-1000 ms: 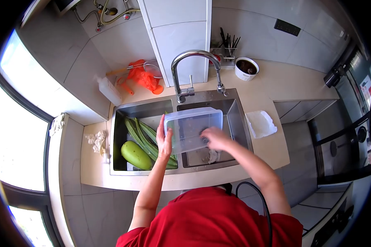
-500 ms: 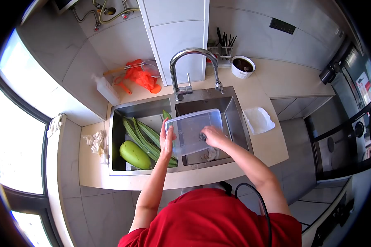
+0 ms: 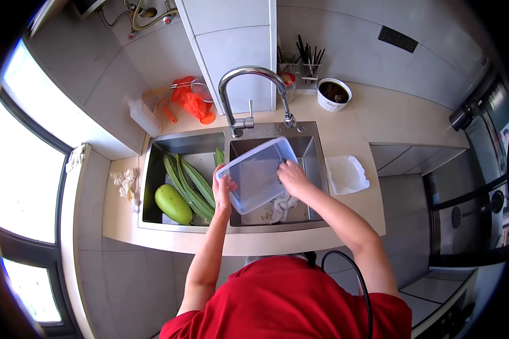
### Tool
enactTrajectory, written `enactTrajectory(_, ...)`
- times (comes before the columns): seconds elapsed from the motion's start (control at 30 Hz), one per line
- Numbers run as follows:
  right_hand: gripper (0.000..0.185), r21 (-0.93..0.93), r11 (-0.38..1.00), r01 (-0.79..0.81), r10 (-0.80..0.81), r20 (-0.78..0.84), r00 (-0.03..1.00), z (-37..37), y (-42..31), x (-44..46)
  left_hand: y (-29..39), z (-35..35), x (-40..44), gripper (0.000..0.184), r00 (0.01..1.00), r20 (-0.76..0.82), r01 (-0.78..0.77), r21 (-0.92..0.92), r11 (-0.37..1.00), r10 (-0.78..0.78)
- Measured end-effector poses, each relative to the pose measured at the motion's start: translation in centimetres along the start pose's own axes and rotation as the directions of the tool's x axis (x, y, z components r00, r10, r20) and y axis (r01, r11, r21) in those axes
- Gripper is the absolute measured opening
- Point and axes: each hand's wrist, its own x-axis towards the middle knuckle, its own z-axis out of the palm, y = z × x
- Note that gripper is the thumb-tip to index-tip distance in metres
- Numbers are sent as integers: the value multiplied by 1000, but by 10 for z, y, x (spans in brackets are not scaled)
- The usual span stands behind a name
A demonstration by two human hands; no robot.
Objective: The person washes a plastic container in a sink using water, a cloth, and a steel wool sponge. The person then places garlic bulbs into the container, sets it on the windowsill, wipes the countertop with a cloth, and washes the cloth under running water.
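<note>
Over the right basin, a clear plastic container [image 3: 255, 176] is tilted with its open side toward me. My left hand [image 3: 223, 191] grips its left rim, thumb inside and fingers behind. Closed around a small dark grey scrubber [image 3: 281, 164], my right hand [image 3: 294, 177] presses at the container's right inner side; the fingers mostly hide the scrubber. Below, a wet whitish cloth [image 3: 283, 207] lies on the basin floor among small scraps. Long ridged green gourds [image 3: 195, 183] and a smooth green melon [image 3: 173, 204] rest in the left basin.
A chrome faucet [image 3: 253, 72] arches behind the steel sink [image 3: 322, 169]. On the right counter lies a white translucent tray [image 3: 346, 174]; a white tub [image 3: 333, 94] with dark contents stands farther back. An orange-red bag [image 3: 190, 101] and a white bottle [image 3: 144, 117] sit at back left.
The container has tilted more, its right side rising, and its lower edge uncovers more of the cloth. My right hand has moved up along its right side. The whole view has shifted slightly.
</note>
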Motion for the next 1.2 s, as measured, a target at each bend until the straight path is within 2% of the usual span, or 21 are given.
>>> enactTrajectory(0.03,33,4,1000,14,-14,5,1000,6,2,0,2,10,-6,45,1000,-11,-12,0,1000,12)
enactTrajectory(0.1,36,444,895,-39,96,-107,990,18,-10,7,-5,17,-4,48,1000,-19,-7,-41,999,6)
enactTrajectory(0.17,39,683,730,18,-6,-20,1000,21,-37,13,-14,29,-3,49,1000,-14,-12,-126,992,10)
enactTrajectory(0.2,39,856,511,81,-78,-48,996,29,-51,18,-16,36,-3,49,1000,-21,-16,-126,992,13)
enactTrajectory(0.23,37,944,317,95,-8,-97,995,35,-69,16,-19,43,-5,47,997,-45,-73,-127,989,67)
enactTrajectory(0.27,39,885,465,23,32,-43,999,39,-76,10,-21,47,-8,44,990,-73,-128,-126,984,120)
enactTrajectory(0.3,37,842,534,82,25,-112,993,35,-78,-5,-19,48,-7,44,975,-140,-179,-20,984,174)
enactTrajectory(0.33,36,790,597,139,12,-182,983,20,-77,-20,-22,41,-3,45,964,-174,-213,-68,975,199)
enactTrajectory(0.37,30,719,627,299,-68,-332,941,5,-66,-32,-18,41,-6,45,964,-179,-215,-91,972,196)
enactTrajectory(0.4,30,722,620,306,-85,-326,941,5,-54,-32,-15,42,-10,46,963,-186,-219,-117,969,195)
enactTrajectory(0.47,23,558,799,223,-171,-145,975,6,-37,-22,-19,51,-19,47,961,-188,-230,-137,964,203)
enactTrajectory(0.5,21,545,820,176,-108,-156,982,9,-34,-14,-21,57,-22,48,961,-166,-247,-166,955,220)
enactTrajectory(0.6,20,677,722,141,-115,-83,990,14,-55,-8,-17,66,-24,47,924,-214,-320,15,947,316)
enactTrajectory(0.63,24,711,700,71,-138,38,990,7,-57,-9,-17,63,-24,47,923,-219,-320,18,947,316)
enactTrajectory(0.77,33,776,586,233,-229,-118,966,22,-51,-22,-21,47,-17,35,895,-315,-323,28,946,315)
enactTrajectory(0.9,34,788,593,167,-218,-43,975,15,-19,-23,-35,37,-7,35,908,-350,-195,130,972,229)
enactTrajectory(0.93,31,750,659,62,-129,31,991,0,-12,-23,-33,36,-5,35,908,-352,-194,125,973,227)
enactTrajectory(1.0,28,641,732,230,-21,-316,949,-16,-12,-20,-33,36,-5,35,898,-427,-17,200,980,102)
enactTrajectory(1.07,26,488,770,412,-219,-405,888,-9,-27,-15,-31,38,-4,36,910,-398,0,279,960,115)
enactTrajectory(1.13,20,411,788,459,-345,-323,881,21,-30,-19,-32,34,0,37,924,-357,3,360,933,134)
enactTrajectory(1.2,17,303,862,406,-342,-243,908,44,-5,-12,-38,26,8,39,910,-193,-171,630,758,366)
